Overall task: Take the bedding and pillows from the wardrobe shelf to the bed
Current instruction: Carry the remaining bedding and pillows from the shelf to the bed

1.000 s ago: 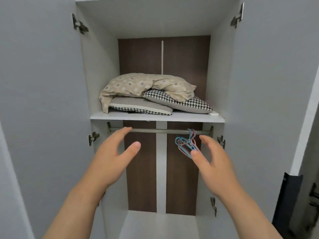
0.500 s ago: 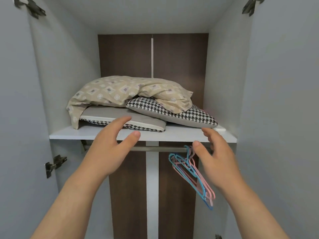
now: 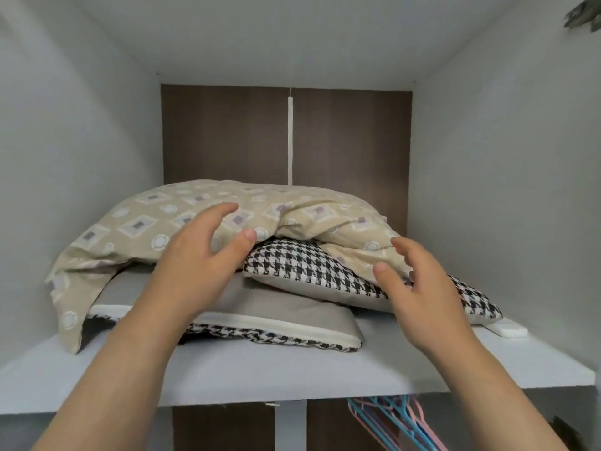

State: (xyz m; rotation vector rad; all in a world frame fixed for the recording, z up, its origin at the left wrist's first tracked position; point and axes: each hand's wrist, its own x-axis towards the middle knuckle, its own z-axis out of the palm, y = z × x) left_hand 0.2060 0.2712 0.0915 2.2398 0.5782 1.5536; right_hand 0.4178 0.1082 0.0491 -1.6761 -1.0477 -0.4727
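A beige patterned pillow (image 3: 136, 222) lies on top of the pile on the white wardrobe shelf (image 3: 260, 372). Under it are two houndstooth cushions: one (image 3: 302, 265) tilted at the right, one (image 3: 266, 317) flat at the left with its grey side up. My left hand (image 3: 201, 258) hovers open over the beige pillow's front edge, fingers spread. My right hand (image 3: 419, 288) is open too, in front of the right end of the pillow and the tilted cushion. Neither hand holds anything.
A small white flat object (image 3: 283, 330) lies on the shelf at the right, beside the tilted cushion. Blue and pink hangers (image 3: 393, 421) hang below the shelf at the right. Grey wardrobe walls close in on both sides, with a brown back panel (image 3: 227, 135).
Both hands have risen from below the shelf edge up to the pile. The view has moved closer and higher into the shelf compartment.
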